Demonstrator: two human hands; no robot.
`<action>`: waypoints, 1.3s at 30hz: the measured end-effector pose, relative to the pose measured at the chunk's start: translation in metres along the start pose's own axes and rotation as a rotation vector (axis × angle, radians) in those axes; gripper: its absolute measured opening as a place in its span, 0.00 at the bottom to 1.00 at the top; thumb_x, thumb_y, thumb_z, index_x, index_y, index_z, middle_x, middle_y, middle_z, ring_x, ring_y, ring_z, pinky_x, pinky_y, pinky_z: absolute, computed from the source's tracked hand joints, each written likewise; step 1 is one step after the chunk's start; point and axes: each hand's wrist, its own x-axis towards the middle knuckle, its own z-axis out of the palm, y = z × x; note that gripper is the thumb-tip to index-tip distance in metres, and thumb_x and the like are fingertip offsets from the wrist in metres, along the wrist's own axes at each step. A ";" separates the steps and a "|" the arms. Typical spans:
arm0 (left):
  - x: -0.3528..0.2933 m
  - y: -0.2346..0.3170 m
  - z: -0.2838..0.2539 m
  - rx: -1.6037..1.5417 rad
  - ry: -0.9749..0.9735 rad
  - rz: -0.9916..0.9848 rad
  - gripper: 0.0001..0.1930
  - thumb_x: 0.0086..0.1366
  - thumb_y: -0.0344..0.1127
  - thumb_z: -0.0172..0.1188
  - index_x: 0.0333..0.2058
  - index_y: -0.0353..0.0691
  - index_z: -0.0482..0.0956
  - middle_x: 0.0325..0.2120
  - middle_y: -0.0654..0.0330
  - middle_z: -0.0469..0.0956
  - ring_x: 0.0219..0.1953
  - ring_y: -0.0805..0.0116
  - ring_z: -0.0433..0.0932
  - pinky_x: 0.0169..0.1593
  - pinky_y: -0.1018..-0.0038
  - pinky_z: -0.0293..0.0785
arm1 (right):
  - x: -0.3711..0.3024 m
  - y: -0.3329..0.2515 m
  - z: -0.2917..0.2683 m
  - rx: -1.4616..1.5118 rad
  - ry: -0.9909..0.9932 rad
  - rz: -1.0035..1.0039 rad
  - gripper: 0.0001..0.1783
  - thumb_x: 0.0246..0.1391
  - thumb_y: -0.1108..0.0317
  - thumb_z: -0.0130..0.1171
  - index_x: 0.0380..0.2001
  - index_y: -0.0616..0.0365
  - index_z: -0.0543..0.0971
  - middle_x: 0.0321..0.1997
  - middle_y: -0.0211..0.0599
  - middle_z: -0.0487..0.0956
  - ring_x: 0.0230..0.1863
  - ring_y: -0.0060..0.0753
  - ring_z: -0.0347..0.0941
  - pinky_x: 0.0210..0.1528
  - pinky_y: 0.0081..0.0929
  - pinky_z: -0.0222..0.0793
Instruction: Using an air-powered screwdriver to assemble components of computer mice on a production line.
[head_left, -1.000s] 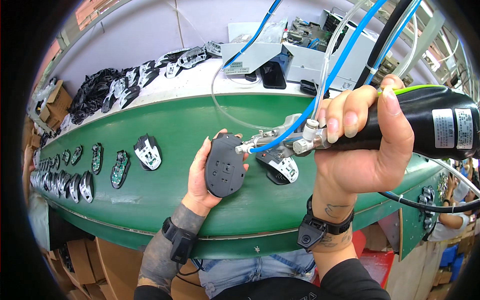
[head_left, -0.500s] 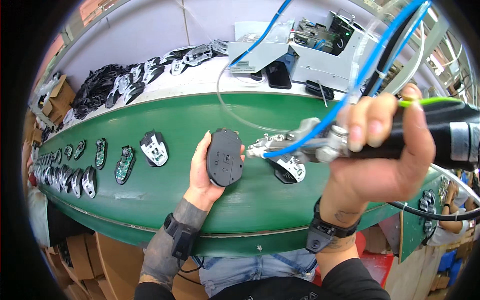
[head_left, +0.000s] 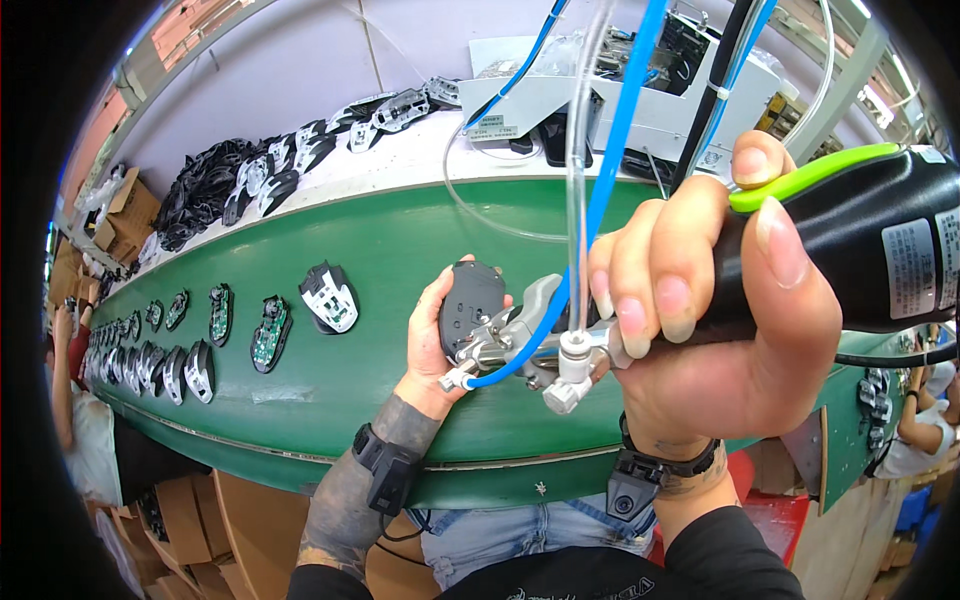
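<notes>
Our left hand (head_left: 432, 345) cups a dark mouse shell (head_left: 470, 300) above the green belt (head_left: 380, 250). Our right hand (head_left: 720, 340) grips a black screwdriver (head_left: 850, 250), its metal nose (head_left: 510, 340) touching the shell.

A green belt (head_left: 400, 260) is running from far left to right. Mouse bases and circuit boards (head_left: 270, 333) are lying along its left part, crowding toward the far left end. Behind it, a white shelf (head_left: 400, 165) is carrying black shells (head_left: 215, 185) at left and a grey machine (head_left: 620, 95) at right.
</notes>
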 end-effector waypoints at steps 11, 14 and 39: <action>-0.003 -0.002 0.006 0.137 0.021 0.082 0.17 0.63 0.42 0.48 0.48 0.41 0.66 0.39 0.51 0.72 0.35 0.56 0.77 0.35 0.66 0.78 | -0.004 0.002 -0.001 0.085 -0.015 -0.013 0.16 0.54 0.58 0.41 0.41 0.57 0.63 0.14 0.25 0.62 0.13 0.22 0.57 0.19 0.22 0.55; -0.014 -0.007 0.018 0.331 0.016 0.272 0.17 0.63 0.41 0.48 0.48 0.40 0.66 0.40 0.50 0.72 0.36 0.56 0.77 0.37 0.66 0.78 | -0.005 0.002 -0.002 0.027 -0.024 -0.007 0.16 0.54 0.58 0.41 0.41 0.57 0.63 0.14 0.25 0.62 0.13 0.21 0.57 0.19 0.21 0.54; -0.002 0.001 0.006 0.018 -0.009 0.216 0.17 0.63 0.46 0.46 0.48 0.48 0.66 0.42 0.57 0.70 0.37 0.60 0.74 0.42 0.58 0.73 | 0.002 0.012 -0.015 0.157 -0.003 -0.033 0.16 0.54 0.59 0.41 0.41 0.58 0.62 0.14 0.27 0.63 0.12 0.23 0.58 0.20 0.23 0.59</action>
